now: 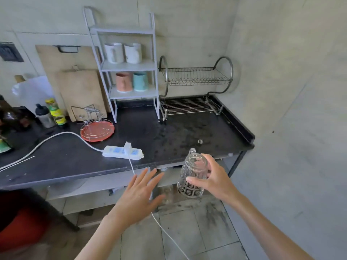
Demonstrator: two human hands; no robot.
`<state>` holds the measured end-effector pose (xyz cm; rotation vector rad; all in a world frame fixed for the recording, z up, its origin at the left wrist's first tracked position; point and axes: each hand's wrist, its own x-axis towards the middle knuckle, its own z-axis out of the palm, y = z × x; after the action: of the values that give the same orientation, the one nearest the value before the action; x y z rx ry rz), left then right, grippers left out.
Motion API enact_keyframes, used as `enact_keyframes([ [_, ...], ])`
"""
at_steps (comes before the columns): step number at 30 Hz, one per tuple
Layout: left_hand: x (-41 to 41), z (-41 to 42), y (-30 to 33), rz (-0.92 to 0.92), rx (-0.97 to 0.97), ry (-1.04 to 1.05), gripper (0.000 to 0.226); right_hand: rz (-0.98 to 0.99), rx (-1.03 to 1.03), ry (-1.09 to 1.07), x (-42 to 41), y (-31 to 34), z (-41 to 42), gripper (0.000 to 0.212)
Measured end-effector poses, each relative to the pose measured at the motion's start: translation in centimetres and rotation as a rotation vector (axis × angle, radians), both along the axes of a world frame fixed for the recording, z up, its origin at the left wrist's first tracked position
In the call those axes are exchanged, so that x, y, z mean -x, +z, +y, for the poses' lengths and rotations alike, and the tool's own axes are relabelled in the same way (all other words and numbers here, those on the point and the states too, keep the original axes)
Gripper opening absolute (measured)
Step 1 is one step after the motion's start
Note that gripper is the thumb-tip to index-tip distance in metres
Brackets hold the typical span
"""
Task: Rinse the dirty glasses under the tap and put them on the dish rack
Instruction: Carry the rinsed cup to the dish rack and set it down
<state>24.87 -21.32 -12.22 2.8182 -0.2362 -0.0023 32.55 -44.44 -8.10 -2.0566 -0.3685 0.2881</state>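
While the right hand (214, 182) grips a patterned glass mug (193, 175) by its side, thumb across the near face and fingers curled round the far one, the mug hangs in the air just in front of the bench (169, 132) edge, apart from it. It is turned over and tilted — its base points up toward the camera and its handle sticks out at the far side, over the bench edge. The left hand (139, 194) hovers beside it, palm down, fingers straight and spread, holding nothing and touching nothing. On the dark bench top, at the far right corner against the wall, stands a two-tier wire dish rack (193, 91); no glasses show on either tier. To its left is a white shelf unit (127, 66) with two white mugs (123, 52) on the middle shelf and a pink cup (124, 81) and a blue cup (140, 81) side by side below. Wooden cutting boards (78, 87) lean on the wall further left. A round red tray (97, 130) with a wire stand sits in front of them, and a white power strip (123, 152) lies near the bench's front edge — its cable (56, 136) trails off to the left, and a thinner cord drops from it to the tiled floor (187, 231). Bottles (54, 111) crowd the far left.
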Motion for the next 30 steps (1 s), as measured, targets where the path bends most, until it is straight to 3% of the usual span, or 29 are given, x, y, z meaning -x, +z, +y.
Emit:
enact_keyframes([
  [3, -4.3, -1.8, -1.0, 0.022, 0.001, -0.023, 0.097, 0.001, -0.011, -0.058, -3.6, -0.6, -1.9, 0.065],
  [6, -8.6, -2.8, -1.8, 0.054, -0.063, -0.051, 0.078, 0.021, -0.012, -0.078, -7.7, -1.4, -2.6, 0.063],
  [9, -13.8, -2.7, -3.2, 0.045, -0.056, -0.044, 0.089, 0.030, 0.011, -0.072, -12.7, -2.3, -2.4, 0.059],
  [12, -19.6, -1.5, -3.6, 0.025, -0.045, -0.005, 0.085, 0.042, 0.026, -0.074, -18.6, -2.8, -1.1, 0.056],
  [15, -24.8, -0.1, -3.5, 0.107, -0.025, 0.051, 0.087, 0.065, 0.039, -0.052, -24.8, -3.1, 0.7, 0.057],
  [19, -31.4, 1.4, -3.3, 0.171, -0.068, 0.117, 0.060, 0.054, 0.047, -0.038, -32.3, -3.5, 2.9, 0.059],
  [30, -45.5, 1.5, -6.0, 0.341, -0.012, 0.408, 0.070, 0.107, 0.003, 0.062, -51.1, -6.6, 8.9, 0.070],
])
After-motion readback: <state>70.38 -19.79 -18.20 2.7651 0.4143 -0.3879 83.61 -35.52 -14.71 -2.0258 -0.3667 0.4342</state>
